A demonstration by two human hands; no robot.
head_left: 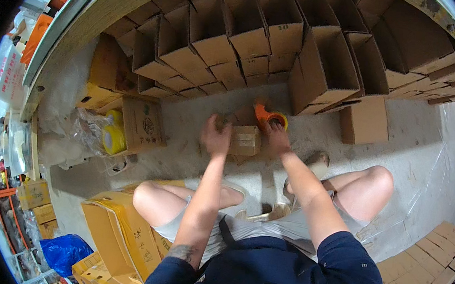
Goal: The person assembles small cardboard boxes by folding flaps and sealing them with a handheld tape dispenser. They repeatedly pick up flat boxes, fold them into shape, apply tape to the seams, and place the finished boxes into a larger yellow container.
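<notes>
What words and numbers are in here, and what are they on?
I don't copy writing out, but here's where it is:
White package, far left: red characters.
Open tan box, top middle: dark number.
Brown carton, left: round dark emblem, too blurred.
Yellow cardboard, lower left: dark marks, mostly too small.
Orange tape dispenser: none I can see.

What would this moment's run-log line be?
left hand: beside small box | right hand: holding orange tape dispenser | small box: between hands | open boxes: standing ahead

Grey floor (414,156), and it's busy: stacks of open-topped cartons (251,43) line the far side, one brown box (367,122) nearer.
</notes>
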